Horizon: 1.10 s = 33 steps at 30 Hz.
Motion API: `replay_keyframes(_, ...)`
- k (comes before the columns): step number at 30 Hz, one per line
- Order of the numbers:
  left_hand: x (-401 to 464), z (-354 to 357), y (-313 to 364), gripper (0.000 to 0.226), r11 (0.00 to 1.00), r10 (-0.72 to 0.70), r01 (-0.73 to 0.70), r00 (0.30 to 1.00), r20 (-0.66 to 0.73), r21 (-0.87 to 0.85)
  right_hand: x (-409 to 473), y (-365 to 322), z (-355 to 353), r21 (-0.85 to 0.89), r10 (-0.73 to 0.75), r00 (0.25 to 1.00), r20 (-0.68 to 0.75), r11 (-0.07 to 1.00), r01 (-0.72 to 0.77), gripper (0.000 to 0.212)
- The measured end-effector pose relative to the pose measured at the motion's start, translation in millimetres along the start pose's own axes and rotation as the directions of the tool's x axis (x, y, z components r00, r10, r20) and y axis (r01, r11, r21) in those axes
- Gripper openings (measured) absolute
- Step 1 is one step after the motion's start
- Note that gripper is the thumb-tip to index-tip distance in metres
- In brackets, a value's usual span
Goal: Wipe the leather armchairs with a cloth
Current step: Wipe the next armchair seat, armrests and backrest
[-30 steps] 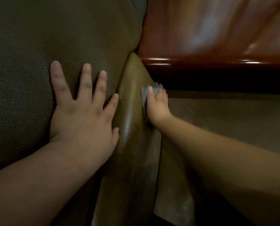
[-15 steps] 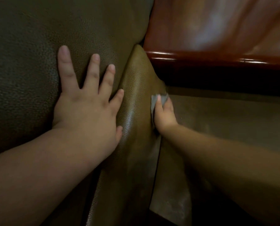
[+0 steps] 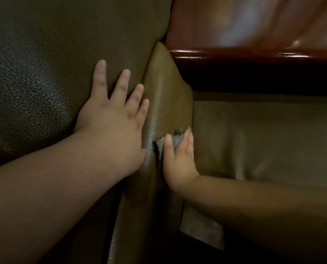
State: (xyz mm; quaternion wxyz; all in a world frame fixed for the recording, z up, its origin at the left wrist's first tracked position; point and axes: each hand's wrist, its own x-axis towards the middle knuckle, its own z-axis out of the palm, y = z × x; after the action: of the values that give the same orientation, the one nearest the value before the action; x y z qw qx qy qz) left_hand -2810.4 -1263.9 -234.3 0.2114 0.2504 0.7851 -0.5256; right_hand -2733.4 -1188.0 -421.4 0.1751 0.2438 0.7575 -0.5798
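Your left hand (image 3: 111, 122) lies flat, fingers spread, on the armchair (image 3: 44, 77) cushion at frame centre. Your right hand (image 3: 177, 161) presses the grey cloth (image 3: 175, 140) against the cushion's side with straight fingers. With nothing pinching the cloth, it may bunch or slip free.

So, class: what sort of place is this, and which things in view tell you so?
Probably a sitting room or lounge, seen very close. The olive leather armchair under the left hand, the polished reddish wooden furniture beside it, and the grey cloth under the right hand suggest it.
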Motion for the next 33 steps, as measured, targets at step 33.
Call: replay_keyframes(33,-15.9,-1.3,6.7,0.142,0.991,0.132,-0.135,0.982,0.132,0.011,-16.3,-10.8,4.5,0.155,0.399,0.915,-0.063,0.909,-0.386,0.093)
